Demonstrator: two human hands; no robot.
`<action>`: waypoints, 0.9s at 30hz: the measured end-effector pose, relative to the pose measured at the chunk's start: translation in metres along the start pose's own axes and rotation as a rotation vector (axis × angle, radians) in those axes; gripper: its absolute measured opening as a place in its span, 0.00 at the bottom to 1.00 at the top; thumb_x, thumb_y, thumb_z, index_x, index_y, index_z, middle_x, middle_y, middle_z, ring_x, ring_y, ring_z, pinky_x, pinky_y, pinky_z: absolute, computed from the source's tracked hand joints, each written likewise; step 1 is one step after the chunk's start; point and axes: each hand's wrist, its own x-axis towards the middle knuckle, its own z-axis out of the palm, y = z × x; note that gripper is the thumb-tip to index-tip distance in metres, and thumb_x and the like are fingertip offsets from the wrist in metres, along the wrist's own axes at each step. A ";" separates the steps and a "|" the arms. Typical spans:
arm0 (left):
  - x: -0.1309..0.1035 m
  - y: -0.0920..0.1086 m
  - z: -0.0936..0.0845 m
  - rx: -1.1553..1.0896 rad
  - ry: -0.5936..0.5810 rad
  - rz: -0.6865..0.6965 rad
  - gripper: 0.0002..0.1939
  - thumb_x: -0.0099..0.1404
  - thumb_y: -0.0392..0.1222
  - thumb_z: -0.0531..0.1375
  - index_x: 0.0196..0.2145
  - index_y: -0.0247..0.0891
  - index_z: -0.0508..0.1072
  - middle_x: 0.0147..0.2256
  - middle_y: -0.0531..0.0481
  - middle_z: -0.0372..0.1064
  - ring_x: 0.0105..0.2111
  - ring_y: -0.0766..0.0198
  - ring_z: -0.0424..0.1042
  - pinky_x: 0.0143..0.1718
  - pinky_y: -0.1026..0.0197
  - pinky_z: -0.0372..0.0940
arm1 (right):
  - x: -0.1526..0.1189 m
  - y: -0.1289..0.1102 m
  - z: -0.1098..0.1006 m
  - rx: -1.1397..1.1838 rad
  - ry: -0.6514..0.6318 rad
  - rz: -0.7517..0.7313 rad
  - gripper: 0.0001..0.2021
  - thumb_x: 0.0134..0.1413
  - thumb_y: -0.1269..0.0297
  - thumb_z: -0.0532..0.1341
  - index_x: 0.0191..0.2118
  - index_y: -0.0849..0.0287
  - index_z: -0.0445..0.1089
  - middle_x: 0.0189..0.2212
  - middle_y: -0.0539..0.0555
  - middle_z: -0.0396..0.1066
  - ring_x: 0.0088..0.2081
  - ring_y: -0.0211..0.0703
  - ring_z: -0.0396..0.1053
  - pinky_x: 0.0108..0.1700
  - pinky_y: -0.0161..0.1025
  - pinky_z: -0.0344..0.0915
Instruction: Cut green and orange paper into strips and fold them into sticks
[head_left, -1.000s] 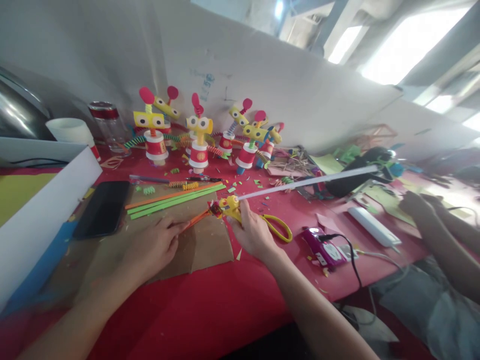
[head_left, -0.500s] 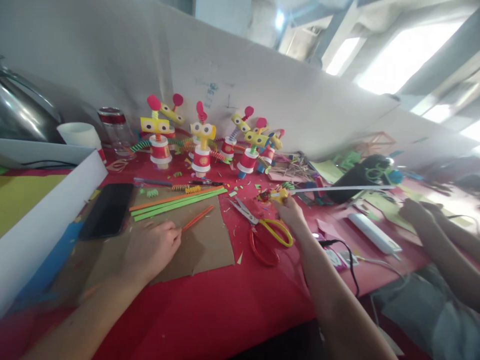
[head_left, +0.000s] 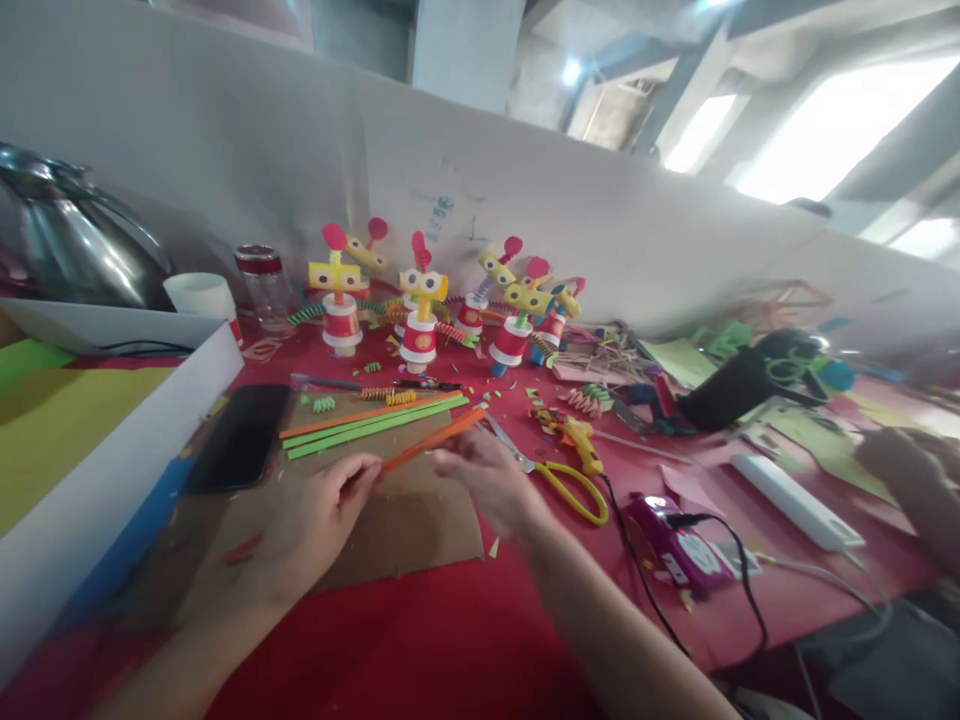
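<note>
My left hand [head_left: 330,515] is closed in a pinch on the near end of an orange paper strip [head_left: 427,440], which slants up to the right over the brown cardboard sheet [head_left: 420,530]. Close beside the strip, my right hand [head_left: 499,485] has its thumb and fingers apart; it is slightly blurred and holds nothing I can see. Scissors [head_left: 574,490] with a yellow handle lie just beyond it, partly covered by that hand. A yellow glue gun [head_left: 581,445] rests on the red tabletop [head_left: 420,650]. Green paper strips [head_left: 375,428] lie on the cardboard's far side.
Several cup figures [head_left: 418,340] with yellow heads stand along the back wall. A phone [head_left: 240,440] and a white box [head_left: 187,390] are at left, near a steel jug [head_left: 90,240]. At right are a purple device [head_left: 679,545], a white bar [head_left: 795,500] and another person's hand [head_left: 900,470].
My right hand has let go of the glue gun, which now lies on the table, and has moved left to the orange strip. The left hand still pinches the strip. The view has shifted slightly.
</note>
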 end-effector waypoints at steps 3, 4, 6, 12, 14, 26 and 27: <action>-0.002 0.005 0.001 -0.002 -0.044 -0.050 0.16 0.69 0.49 0.49 0.43 0.43 0.74 0.36 0.51 0.79 0.35 0.59 0.78 0.33 0.62 0.66 | -0.005 -0.002 0.041 0.454 -0.142 0.079 0.14 0.42 0.54 0.70 0.30 0.60 0.78 0.26 0.52 0.76 0.29 0.39 0.71 0.35 0.36 0.66; -0.002 0.005 0.002 0.011 -0.037 -0.051 0.16 0.69 0.48 0.49 0.43 0.43 0.74 0.36 0.51 0.79 0.34 0.58 0.78 0.32 0.61 0.66 | -0.005 0.000 0.045 0.495 -0.104 0.108 0.13 0.40 0.54 0.71 0.26 0.61 0.77 0.23 0.52 0.75 0.27 0.37 0.69 0.34 0.35 0.65; -0.002 0.005 0.004 0.040 -0.013 -0.050 0.16 0.69 0.47 0.49 0.42 0.44 0.75 0.35 0.51 0.80 0.34 0.58 0.78 0.32 0.61 0.65 | -0.001 0.004 0.041 0.529 -0.013 0.146 0.13 0.38 0.56 0.73 0.23 0.61 0.77 0.20 0.51 0.74 0.24 0.35 0.67 0.31 0.34 0.63; 0.000 0.001 0.003 0.172 0.040 -0.064 0.17 0.69 0.43 0.47 0.40 0.45 0.77 0.33 0.52 0.80 0.32 0.57 0.77 0.31 0.59 0.65 | 0.018 0.005 -0.013 0.794 0.212 0.163 0.13 0.29 0.63 0.76 0.25 0.60 0.76 0.22 0.47 0.74 0.26 0.32 0.69 0.31 0.30 0.65; 0.001 -0.001 0.001 0.236 0.095 -0.079 0.17 0.69 0.42 0.48 0.40 0.44 0.77 0.33 0.50 0.80 0.33 0.55 0.77 0.32 0.57 0.65 | 0.021 0.004 -0.027 0.858 0.401 0.070 0.14 0.29 0.65 0.76 0.26 0.59 0.75 0.21 0.45 0.73 0.25 0.30 0.67 0.30 0.28 0.64; -0.008 0.004 0.011 0.269 0.146 0.323 0.17 0.69 0.37 0.49 0.49 0.39 0.75 0.46 0.44 0.77 0.45 0.55 0.75 0.48 0.52 0.67 | -0.018 0.000 0.054 0.760 0.000 0.238 0.13 0.45 0.53 0.70 0.32 0.57 0.78 0.26 0.50 0.76 0.28 0.40 0.73 0.36 0.36 0.68; -0.006 0.005 0.009 0.236 0.107 0.235 0.17 0.70 0.39 0.50 0.49 0.39 0.75 0.46 0.44 0.77 0.45 0.54 0.75 0.47 0.52 0.67 | -0.015 0.001 0.050 0.759 0.019 0.238 0.13 0.44 0.54 0.70 0.32 0.57 0.78 0.26 0.50 0.77 0.28 0.40 0.73 0.37 0.36 0.68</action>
